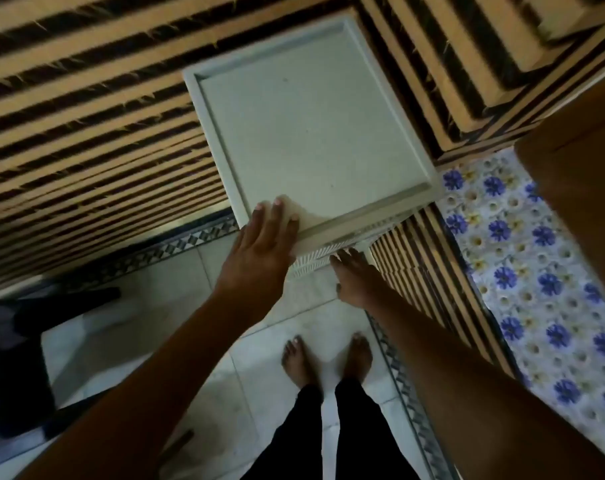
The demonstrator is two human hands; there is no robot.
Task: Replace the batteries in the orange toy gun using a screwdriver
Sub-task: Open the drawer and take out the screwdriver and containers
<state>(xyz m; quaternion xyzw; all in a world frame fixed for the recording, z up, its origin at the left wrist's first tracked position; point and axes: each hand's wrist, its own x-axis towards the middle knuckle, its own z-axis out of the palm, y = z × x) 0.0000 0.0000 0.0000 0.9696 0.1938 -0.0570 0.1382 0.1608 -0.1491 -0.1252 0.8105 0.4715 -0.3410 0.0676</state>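
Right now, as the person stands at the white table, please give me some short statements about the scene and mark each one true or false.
1. The left hand rests on the near corner of the white table. True.
2. The orange toy gun lies on the table. False: no toy gun is in view.
3. The right hand touches the table's ribbed near side, below its top. True.
4. The right hand holds a screwdriver. False: it holds nothing that can be seen.
5. The person's feet are bare on the tiled floor. True.
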